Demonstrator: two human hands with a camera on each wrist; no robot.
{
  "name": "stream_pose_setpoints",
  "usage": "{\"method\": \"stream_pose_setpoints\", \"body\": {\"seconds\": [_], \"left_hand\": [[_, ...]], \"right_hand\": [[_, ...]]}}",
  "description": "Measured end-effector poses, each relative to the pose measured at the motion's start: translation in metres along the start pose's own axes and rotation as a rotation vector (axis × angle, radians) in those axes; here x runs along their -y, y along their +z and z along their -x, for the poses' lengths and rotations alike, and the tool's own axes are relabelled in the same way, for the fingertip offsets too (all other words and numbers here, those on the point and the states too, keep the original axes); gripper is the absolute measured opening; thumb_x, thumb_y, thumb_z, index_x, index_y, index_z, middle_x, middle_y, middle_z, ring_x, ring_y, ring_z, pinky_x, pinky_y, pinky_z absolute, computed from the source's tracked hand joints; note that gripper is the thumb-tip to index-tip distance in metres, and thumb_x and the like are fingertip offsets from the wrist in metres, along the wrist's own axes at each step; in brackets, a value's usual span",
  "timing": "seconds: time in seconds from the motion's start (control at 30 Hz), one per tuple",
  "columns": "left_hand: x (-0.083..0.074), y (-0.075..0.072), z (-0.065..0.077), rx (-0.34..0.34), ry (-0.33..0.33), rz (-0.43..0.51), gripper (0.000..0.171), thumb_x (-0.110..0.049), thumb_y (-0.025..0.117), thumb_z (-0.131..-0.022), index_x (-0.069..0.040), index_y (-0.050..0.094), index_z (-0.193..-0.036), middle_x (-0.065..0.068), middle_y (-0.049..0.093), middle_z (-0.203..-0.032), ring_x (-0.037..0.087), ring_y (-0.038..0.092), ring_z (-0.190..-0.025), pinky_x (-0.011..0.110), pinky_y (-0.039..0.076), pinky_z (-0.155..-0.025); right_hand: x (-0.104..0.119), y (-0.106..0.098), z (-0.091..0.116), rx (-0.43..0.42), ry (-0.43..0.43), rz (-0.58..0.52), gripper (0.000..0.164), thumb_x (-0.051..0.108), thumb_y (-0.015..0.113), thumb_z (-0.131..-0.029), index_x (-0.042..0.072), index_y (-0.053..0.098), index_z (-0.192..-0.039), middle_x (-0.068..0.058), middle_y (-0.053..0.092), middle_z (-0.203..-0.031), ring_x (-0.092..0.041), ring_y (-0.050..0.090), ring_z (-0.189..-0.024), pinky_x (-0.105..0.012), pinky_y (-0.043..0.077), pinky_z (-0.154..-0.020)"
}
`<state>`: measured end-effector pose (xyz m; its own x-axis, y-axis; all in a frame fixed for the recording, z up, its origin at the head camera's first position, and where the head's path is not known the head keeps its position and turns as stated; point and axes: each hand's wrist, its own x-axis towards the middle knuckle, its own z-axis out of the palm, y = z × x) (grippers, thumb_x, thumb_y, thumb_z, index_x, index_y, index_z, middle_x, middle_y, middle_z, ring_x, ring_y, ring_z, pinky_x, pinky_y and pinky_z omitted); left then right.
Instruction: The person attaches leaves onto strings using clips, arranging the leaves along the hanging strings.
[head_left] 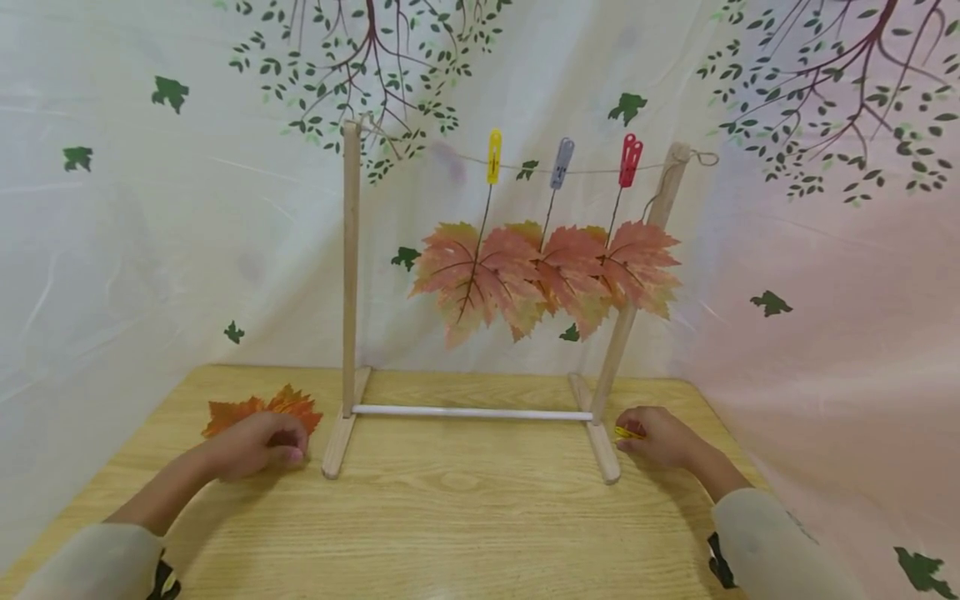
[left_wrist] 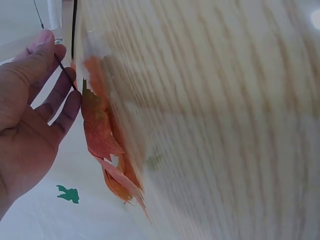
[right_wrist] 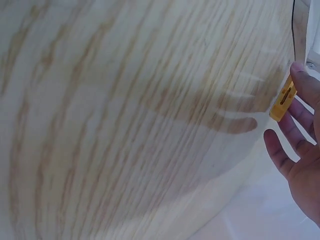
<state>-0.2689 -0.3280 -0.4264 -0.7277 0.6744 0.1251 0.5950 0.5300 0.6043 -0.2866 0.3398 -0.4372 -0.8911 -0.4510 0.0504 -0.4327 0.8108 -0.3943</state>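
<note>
At the table's left side my left hand (head_left: 258, 444) pinches the dark stem of an artificial maple leaf between thumb and fingertips, clearest in the left wrist view. The orange-red maple leaves (head_left: 288, 404) lie on the table beside and behind that hand, partly hidden by it. To the right of the stand, my right hand (head_left: 656, 435) holds a yellow clothespin (right_wrist: 283, 100) between thumb and fingers, low over the table. Yellow (head_left: 494, 157), grey (head_left: 561, 164) and red (head_left: 630, 161) clothespins sit on the string, with pinkish maple leaves (head_left: 517, 271) hanging by their stems below.
A wooden stand with a left post (head_left: 351, 267), a slanting right post (head_left: 621, 350) and a white crossbar (head_left: 472, 412) stands between the hands on the wooden table (head_left: 465, 517). The string (head_left: 592, 172) spans the post tops. A leaf-printed cloth (head_left: 285, 250) hangs behind.
</note>
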Motion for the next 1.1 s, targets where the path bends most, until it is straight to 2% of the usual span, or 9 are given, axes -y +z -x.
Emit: {"method": "stream_pose_setpoints", "body": {"seconds": [0.13,0.23,0.37,0.47,0.57,0.87,1.1], "left_hand": [[-0.002,-0.001,0.002,-0.041,-0.026,0.015,0.005,-0.010,0.067,-0.099,-0.015,0.068,-0.097,-0.005,0.068,-0.090,0.004,0.059,-0.082,0.025,0.051,-0.071],[-0.005,-0.002,0.003,-0.072,-0.033,0.015,0.006,-0.010,0.068,-0.099,-0.016,0.069,-0.099,-0.003,0.069,-0.092,0.004,0.061,-0.083,0.025,0.052,-0.071],[-0.010,-0.004,0.003,-0.094,-0.033,0.017,0.005,-0.010,0.068,-0.099,-0.015,0.069,-0.100,-0.001,0.069,-0.092,0.007,0.061,-0.083,0.026,0.052,-0.071],[-0.013,-0.006,0.003,-0.098,-0.053,0.022,0.003,-0.014,0.068,-0.100,-0.013,0.070,-0.101,-0.001,0.070,-0.092,0.008,0.062,-0.085,0.027,0.052,-0.073],[-0.013,-0.008,0.003,-0.104,-0.073,0.012,0.007,-0.018,0.069,-0.100,-0.012,0.071,-0.101,-0.002,0.070,-0.093,0.007,0.063,-0.085,0.027,0.053,-0.074],[-0.014,-0.008,0.001,-0.098,-0.079,-0.018,0.007,-0.019,0.072,-0.097,-0.012,0.072,-0.099,-0.011,0.068,-0.089,0.005,0.061,-0.082,0.027,0.053,-0.072],[-0.016,-0.004,-0.001,-0.134,-0.045,-0.038,0.003,-0.016,0.073,-0.096,-0.018,0.072,-0.094,-0.014,0.066,-0.086,0.003,0.060,-0.078,0.026,0.052,-0.068]], "right_hand": [[0.005,-0.002,0.000,-0.010,-0.018,-0.006,0.029,0.022,0.079,-0.092,0.000,0.071,-0.108,-0.002,0.068,-0.092,-0.017,0.063,-0.084,-0.038,0.054,-0.074],[0.009,-0.004,0.000,-0.005,-0.027,-0.016,0.029,0.022,0.079,-0.092,0.000,0.071,-0.110,0.001,0.066,-0.090,-0.013,0.060,-0.081,-0.034,0.053,-0.072],[0.014,-0.007,0.000,0.002,-0.041,-0.028,0.029,0.022,0.078,-0.093,0.000,0.071,-0.111,0.005,0.063,-0.087,-0.009,0.056,-0.078,-0.030,0.051,-0.068],[0.018,-0.008,0.000,-0.003,-0.060,-0.031,0.034,0.025,0.078,-0.093,-0.001,0.071,-0.113,0.003,0.066,-0.091,-0.010,0.058,-0.081,-0.031,0.052,-0.070],[0.025,-0.009,-0.001,-0.005,-0.091,-0.022,0.037,0.027,0.077,-0.093,-0.002,0.071,-0.115,-0.001,0.070,-0.096,-0.013,0.062,-0.086,-0.033,0.054,-0.073],[0.050,-0.014,-0.003,0.000,-0.179,0.031,0.030,0.020,0.076,-0.095,-0.002,0.070,-0.114,0.000,0.070,-0.097,-0.011,0.063,-0.086,-0.036,0.056,-0.075],[0.067,-0.012,-0.008,0.002,-0.205,0.074,0.033,0.020,0.075,-0.095,-0.001,0.070,-0.119,-0.001,0.071,-0.100,-0.015,0.065,-0.089,-0.039,0.056,-0.079]]}}
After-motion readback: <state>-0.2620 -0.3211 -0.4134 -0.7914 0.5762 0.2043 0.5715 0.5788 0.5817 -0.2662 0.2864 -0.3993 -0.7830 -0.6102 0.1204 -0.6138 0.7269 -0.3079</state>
